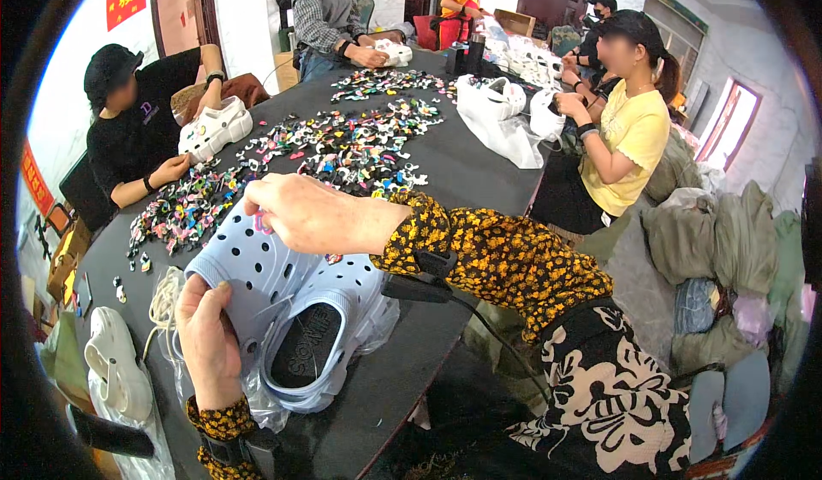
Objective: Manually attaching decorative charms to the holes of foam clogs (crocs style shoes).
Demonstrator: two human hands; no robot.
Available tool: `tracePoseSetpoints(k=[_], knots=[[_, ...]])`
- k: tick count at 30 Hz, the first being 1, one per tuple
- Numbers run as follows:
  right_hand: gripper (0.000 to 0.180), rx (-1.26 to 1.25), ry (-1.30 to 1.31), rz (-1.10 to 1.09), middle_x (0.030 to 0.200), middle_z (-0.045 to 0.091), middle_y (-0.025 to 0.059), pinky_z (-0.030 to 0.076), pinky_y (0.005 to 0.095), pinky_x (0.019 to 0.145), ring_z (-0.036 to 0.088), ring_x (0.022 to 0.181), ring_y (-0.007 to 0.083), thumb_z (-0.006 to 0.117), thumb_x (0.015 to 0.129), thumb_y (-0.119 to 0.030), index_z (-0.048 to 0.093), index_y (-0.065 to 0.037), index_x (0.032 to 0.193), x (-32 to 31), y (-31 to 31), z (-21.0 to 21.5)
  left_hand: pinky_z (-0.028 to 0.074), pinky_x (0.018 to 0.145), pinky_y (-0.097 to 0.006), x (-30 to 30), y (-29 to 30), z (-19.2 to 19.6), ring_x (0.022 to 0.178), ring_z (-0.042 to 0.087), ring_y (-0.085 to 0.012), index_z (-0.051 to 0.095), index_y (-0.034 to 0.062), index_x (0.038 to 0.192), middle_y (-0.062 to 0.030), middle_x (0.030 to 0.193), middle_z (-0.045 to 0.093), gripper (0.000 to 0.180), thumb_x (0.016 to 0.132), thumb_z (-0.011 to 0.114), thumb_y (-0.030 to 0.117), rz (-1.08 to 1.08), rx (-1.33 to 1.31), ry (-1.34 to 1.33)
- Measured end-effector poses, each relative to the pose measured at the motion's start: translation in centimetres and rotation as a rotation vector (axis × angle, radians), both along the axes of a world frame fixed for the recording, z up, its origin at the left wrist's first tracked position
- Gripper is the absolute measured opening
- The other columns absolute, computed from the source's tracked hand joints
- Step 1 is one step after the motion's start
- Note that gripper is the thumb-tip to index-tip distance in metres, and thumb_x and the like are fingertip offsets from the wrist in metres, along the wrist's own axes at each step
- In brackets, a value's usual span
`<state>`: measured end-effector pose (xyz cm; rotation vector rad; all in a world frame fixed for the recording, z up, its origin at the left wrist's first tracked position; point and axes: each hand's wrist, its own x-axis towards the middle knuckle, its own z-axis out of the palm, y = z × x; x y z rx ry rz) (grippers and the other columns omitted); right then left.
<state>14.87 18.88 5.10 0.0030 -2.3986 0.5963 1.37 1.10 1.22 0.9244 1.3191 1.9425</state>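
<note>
A pale blue perforated clog (282, 309) lies on the dark table (479, 172) in front of me, its dark insole facing up. My left hand (208, 343) grips the clog's side near the toe. My right hand (308, 214) reaches across the top of the clog, its fingertips pinched on a small pink shoe charm (259, 222) at the holes. A wide scatter of colourful small charms (342, 142) covers the table just beyond my hands.
A white clog (116, 364) sits at my left on clear plastic. Several other people sit around the table handling white clogs (214, 129). White clogs in plastic bags (497, 112) lie mid-table. Bundles of fabric (719, 240) pile up at the right.
</note>
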Motion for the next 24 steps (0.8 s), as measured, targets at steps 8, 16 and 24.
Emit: tracePoseSetpoints(k=[8, 16, 24], knots=[[0.017, 0.039, 0.017, -0.04, 0.094, 0.059, 0.02, 0.049, 0.0444, 0.077, 0.06, 0.088, 0.0392, 0.055, 0.085, -0.005, 0.054, 0.001, 0.101, 0.2, -1.0, -0.1, 0.049, 0.081, -0.028, 0.5, 0.0, 0.3, 0.088, 0.061, -0.0148, 0.058, -0.0045, 0.111, -0.0068, 0.1, 0.064, 0.032, 0.081, 0.05, -0.001, 0.003, -0.001, -0.084], [0.011, 0.444, 0.119, -0.077, 0.094, 0.053, 0.0171, 0.048, 0.0406, 0.08, 0.057, 0.09, 0.0335, 0.054, 0.082, -0.007, 0.055, 0.0, 0.091, 0.5, -1.9, -1.3, 0.048, 0.082, -0.028, 1.0, 0.0, 0.0, 0.089, 0.061, -0.0136, 0.059, -0.001, 0.111, -0.0065, 0.101, 0.064, 0.023, 0.09, 0.057, 0.009, 0.085, -0.03, -0.078], [0.021, 0.601, 0.139, -0.099, 0.096, 0.053, 0.0146, 0.047, 0.0378, 0.083, 0.054, 0.094, 0.029, 0.052, 0.078, -0.008, 0.056, 0.003, 0.096, 1.4, -2.3, -2.0, 0.048, 0.083, -0.028, 1.2, 0.4, -0.4, 0.093, 0.061, -0.0135, 0.059, -0.0013, 0.114, -0.0065, 0.104, 0.065, 0.025, 0.091, 0.056, 0.008, 0.069, -0.006, -0.077]])
